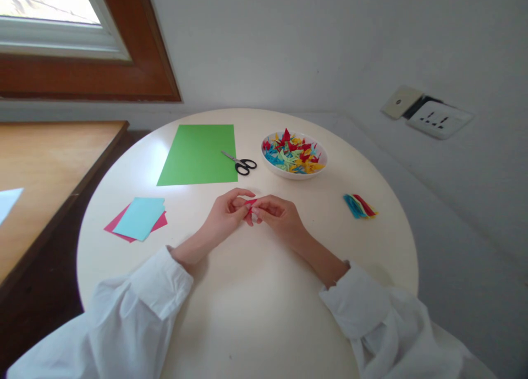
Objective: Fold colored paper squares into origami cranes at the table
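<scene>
Between my fingertips, over the middle of the round table, is a small piece of folded red paper (251, 202). My left hand (231, 208) pinches it from the left, and my right hand (278, 211) grips it from the right. Fingers cover most of the paper, so its exact shape is hidden. Beyond my hands lies a pair of black-handled scissors (243, 164), blades resting on a green sheet of paper (198, 153). A white bowl (289, 174) behind my right hand is heaped with folded paper cranes (295, 153) in red, yellow, blue and pale green.
On the white round table (231, 307), light-blue paper (140, 217) overlaps pink-red paper (117, 220) at the left. Several folded coloured paper pieces (360, 206) lie at the right. A wooden table (53, 159) stands to the left, and a wall socket (439, 119) is at the right.
</scene>
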`<state>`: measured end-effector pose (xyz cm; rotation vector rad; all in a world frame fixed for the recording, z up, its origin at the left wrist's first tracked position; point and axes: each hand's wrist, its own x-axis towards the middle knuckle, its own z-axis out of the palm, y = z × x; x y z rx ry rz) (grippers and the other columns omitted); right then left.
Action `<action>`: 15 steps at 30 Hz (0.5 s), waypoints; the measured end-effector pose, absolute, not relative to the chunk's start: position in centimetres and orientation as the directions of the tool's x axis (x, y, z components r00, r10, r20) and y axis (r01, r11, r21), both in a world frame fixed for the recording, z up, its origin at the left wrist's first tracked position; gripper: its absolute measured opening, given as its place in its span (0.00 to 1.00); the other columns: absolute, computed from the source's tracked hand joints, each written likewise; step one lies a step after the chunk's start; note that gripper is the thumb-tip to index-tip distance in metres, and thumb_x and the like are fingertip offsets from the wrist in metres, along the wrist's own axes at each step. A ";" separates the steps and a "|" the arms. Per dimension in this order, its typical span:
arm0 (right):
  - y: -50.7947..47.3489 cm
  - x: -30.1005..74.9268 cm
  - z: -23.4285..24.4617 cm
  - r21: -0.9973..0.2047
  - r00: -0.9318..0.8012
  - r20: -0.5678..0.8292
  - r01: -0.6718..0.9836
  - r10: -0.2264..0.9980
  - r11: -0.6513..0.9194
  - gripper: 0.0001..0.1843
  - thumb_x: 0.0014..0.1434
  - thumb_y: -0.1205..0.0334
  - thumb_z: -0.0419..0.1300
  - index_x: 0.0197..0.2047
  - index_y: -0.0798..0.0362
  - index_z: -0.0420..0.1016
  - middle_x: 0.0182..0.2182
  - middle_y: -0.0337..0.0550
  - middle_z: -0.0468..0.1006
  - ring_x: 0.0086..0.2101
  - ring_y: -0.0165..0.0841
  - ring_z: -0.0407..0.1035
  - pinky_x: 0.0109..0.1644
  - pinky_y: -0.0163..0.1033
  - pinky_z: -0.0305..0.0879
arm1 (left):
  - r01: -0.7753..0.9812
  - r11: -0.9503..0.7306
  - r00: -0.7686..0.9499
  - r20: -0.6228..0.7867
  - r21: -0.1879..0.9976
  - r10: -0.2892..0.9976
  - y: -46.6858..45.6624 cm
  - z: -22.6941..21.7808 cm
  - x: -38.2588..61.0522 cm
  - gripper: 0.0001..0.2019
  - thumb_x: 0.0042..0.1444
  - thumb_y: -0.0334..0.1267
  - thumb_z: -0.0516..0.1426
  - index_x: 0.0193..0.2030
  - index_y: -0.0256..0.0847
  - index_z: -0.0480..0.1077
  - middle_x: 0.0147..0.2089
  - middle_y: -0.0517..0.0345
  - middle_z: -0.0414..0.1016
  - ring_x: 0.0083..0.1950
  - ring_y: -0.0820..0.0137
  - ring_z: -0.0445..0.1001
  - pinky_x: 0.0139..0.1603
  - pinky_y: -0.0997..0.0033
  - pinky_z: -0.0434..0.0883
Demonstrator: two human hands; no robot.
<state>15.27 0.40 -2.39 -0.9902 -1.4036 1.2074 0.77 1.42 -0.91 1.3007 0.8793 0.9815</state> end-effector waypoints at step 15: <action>0.6 15.6 -2.5 -0.995 -0.235 0.099 0.007 0.967 0.103 0.06 0.48 0.61 0.60 0.26 0.54 0.70 0.20 0.36 0.72 0.23 0.28 0.68 0.31 0.36 0.65 | 0.010 -0.086 0.383 0.075 0.996 0.921 1.3 -1.1 0.5 0.10 0.49 0.32 0.55 0.40 0.37 0.63 0.21 0.64 0.71 0.23 0.75 0.71 0.26 0.76 0.67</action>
